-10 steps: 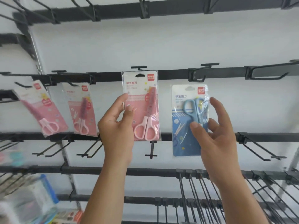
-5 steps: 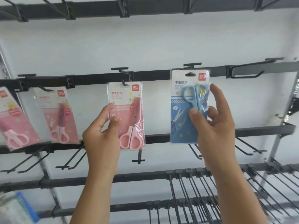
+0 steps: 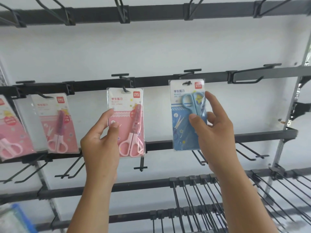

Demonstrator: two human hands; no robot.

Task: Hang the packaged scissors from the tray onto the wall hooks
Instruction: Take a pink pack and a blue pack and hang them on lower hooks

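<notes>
A pink scissors pack hangs from a wall hook on the middle rail. My left hand pinches its left edge between thumb and fingers. My right hand grips a blue scissors pack, holding it upright with its hang hole just under the neighbouring hook. Whether the hook tip is through the hole I cannot tell. Two more pink packs hang further left on the same rail.
Black rails cross the white wall with bare hooks above, to the right and on the rail below. Long dense pegs jut out at lower right. A blurred blue-edged tray shows at bottom left.
My right hand has lifted the blue pack up to the hook on the middle rail. My left hand stays on the hung pink pack. The view has shifted right.
</notes>
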